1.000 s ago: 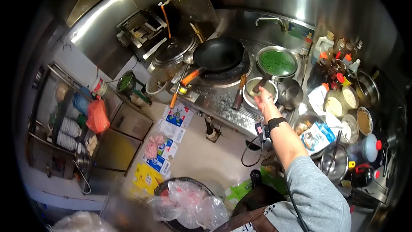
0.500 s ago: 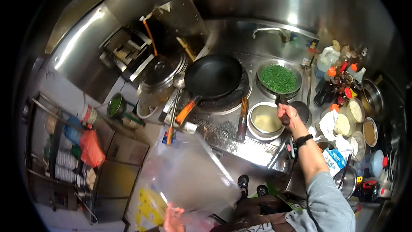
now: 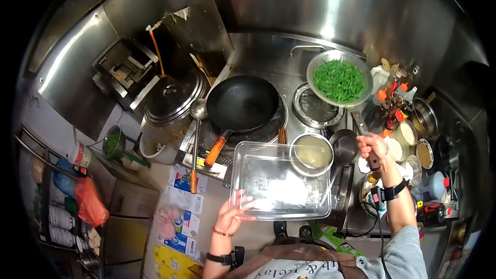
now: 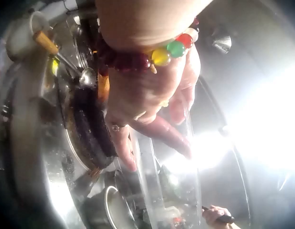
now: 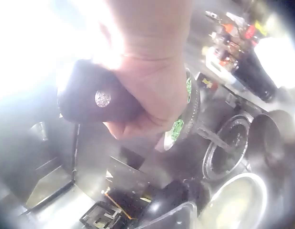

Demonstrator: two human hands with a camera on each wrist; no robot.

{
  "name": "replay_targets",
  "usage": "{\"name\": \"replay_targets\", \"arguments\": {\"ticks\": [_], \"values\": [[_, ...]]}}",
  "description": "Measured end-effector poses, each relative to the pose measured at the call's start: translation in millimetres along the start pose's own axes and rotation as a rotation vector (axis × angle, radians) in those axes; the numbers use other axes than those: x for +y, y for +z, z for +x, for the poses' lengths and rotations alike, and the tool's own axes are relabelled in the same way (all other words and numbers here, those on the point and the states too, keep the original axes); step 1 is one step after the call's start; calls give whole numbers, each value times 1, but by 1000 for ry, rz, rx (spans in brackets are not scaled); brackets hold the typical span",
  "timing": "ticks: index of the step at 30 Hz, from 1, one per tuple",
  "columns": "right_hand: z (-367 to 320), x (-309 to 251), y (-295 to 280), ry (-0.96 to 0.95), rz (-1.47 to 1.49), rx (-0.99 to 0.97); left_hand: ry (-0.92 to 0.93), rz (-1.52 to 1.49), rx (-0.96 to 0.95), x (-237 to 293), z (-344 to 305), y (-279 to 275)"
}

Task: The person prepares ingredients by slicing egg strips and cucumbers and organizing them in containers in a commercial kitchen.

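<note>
A clear plastic container point(image 3: 279, 181) is held by its left end in my left hand point(image 3: 230, 218), over the stove's front edge. In the left wrist view, fingers of my left hand point(image 4: 152, 109) spread along the walls of the container point(image 4: 173, 191). My right hand point(image 3: 374, 150) grips the dark handle point(image 3: 358, 119) of a strainer point(image 3: 368, 80), which holds chopped greens point(image 3: 338, 81) above the counter. The right wrist view shows my right hand point(image 5: 152, 90) curled round that handle point(image 5: 97, 93), with greens point(image 5: 176, 130) partly hidden behind it.
A black wok point(image 3: 242, 101) with an orange handle sits on the burner. A pot of pale liquid point(image 3: 313, 154) lies partly behind the container. Sauce bottles point(image 3: 398, 93) and bowls point(image 3: 424, 153) crowd the right side; a ladle point(image 3: 196, 139) lies left of the wok.
My right hand has taken hold of the strainer handle and lifted the greens off the round metal rest. My left hand has come into view and brought the clear container over the stove edge.
</note>
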State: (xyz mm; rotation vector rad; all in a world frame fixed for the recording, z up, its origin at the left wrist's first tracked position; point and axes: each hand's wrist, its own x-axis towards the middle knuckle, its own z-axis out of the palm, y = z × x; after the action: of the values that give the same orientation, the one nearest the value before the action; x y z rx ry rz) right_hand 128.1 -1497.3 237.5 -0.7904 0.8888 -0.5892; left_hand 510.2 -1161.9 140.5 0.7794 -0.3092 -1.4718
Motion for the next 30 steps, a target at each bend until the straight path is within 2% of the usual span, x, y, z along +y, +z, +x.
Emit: {"name": "replay_targets", "arguments": {"ticks": [2,3,7,10,13,15,17,19,23,30], "values": [[-21,-20,6,-25,-6,40,-15,5,-41,8,11,2],[-33,-32,15,-59,-62,21,-12,0,-59,11,15,1],[-55,-48,26,-131,46,-57,-9,-20,-94,12,24,-3],[-48,-29,21,-107,121,-103,-30,-42,-71,7,26,-6],[-28,2,16,-18,164,-47,-33,-50,-46,2,24,-7],[-15,25,24,-20,29,13,-43,-33,-26,2,19,-7],[8,59,0,-12,-20,-15,-34,-43,-61,4,15,-7],[10,71,6,73,61,77,-24,-78,-107,7,10,-12],[11,70,4,128,66,55,-62,-111,-34,17,1,-9],[14,74,-1,98,23,86,15,-29,-28,13,6,-7]]}}
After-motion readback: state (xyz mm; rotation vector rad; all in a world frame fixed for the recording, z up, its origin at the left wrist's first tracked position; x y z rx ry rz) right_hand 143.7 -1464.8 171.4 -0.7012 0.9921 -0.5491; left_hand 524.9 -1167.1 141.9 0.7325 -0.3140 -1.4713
